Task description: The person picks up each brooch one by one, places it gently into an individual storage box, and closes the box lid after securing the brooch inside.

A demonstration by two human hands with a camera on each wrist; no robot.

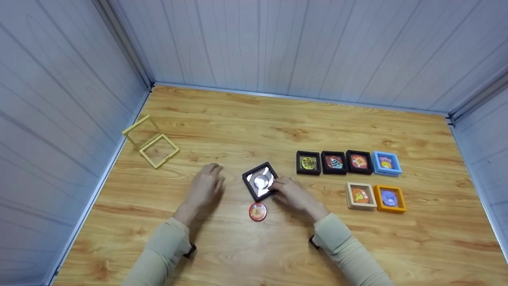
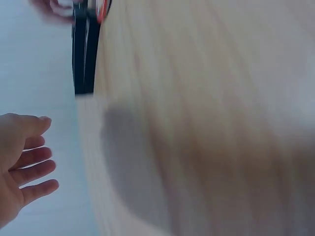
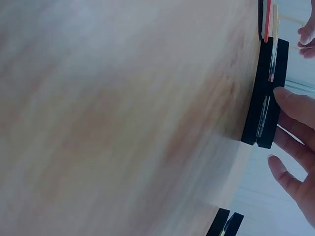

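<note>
A square black display frame [image 1: 248,183] with a clear film window lies on the table, turned cornerwise. At its right corner my right hand [image 1: 293,194] pinches it between thumb and fingers; the right wrist view shows the thumb [image 3: 290,102] against the frame's edge. A round red token [image 1: 258,211] with a printed face rests just in front of the frame's near corner. Over the table to the left, my left hand [image 1: 205,184] is apart from the frame and holds nothing. Its fingers [image 2: 34,156] are loosely spread in the left wrist view.
A yellow frame [image 1: 159,151] stands hinged open at the left. On the right are black framed tokens [image 1: 334,162], a blue one [image 1: 387,163], a beige one [image 1: 360,196] and an orange one [image 1: 390,198]. Pale panels [image 1: 258,47] wall the table.
</note>
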